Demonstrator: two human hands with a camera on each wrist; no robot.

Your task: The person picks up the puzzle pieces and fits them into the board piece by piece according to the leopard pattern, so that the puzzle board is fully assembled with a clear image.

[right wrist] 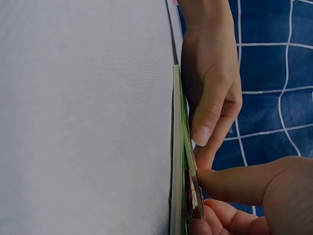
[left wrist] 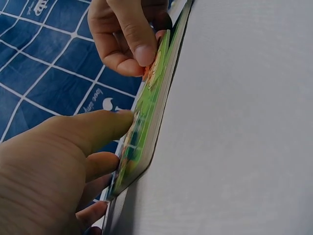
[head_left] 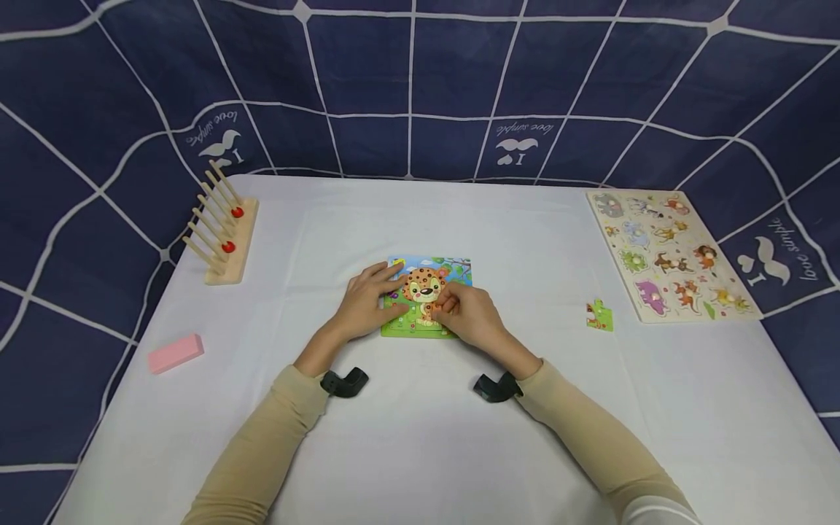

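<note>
A jigsaw puzzle board [head_left: 408, 323] with a cartoon leopard picture lies flat on the table. My left hand [head_left: 363, 301] rests on its left part, fingers spread over the surface; the thumb lies along the near side. At the board's right part my right hand [head_left: 474, 315] pinches a puzzle piece [right wrist: 190, 156] between thumb and fingers. In the right wrist view that piece tilts up from the board, its lower end lifted. The left wrist view shows the green piece [left wrist: 164, 46] under the right thumb. Its picture is mostly covered by fingers.
A loose puzzle piece [head_left: 600, 316] lies to the right on the white tablecloth. Beyond it is a wooden animal peg board [head_left: 620, 251]. At the left stand a wooden peg rack [head_left: 244, 244] with red beads and a pink block [head_left: 176, 354]. A blue checked cloth [head_left: 367, 80] hangs behind.
</note>
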